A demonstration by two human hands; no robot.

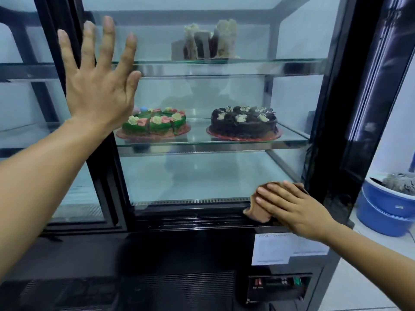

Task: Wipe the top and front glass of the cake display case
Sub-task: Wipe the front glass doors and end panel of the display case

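Head view. Cake display case [332, 113], black frame, with the front glass [202, 176] facing the person.

Left hand [98, 86]: fingers straight and spread, released, grasping nothing, held at the glass's upper left edge. Contact cannot be told.

Right hand [292, 207]: fingers flat, not clenched, pressing a brown cloth [258, 213] onto the glass's lower right corner at the bottom rail.

Middle shelf: green cake [155, 123] on the left, chocolate cake [243, 122] on the right.

Blue basin [381, 207] beyond the case's right side.

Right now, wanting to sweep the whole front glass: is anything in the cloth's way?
Only the left hand, spread open at upper left of the front glass; the right hand presses the cloth at lower right.
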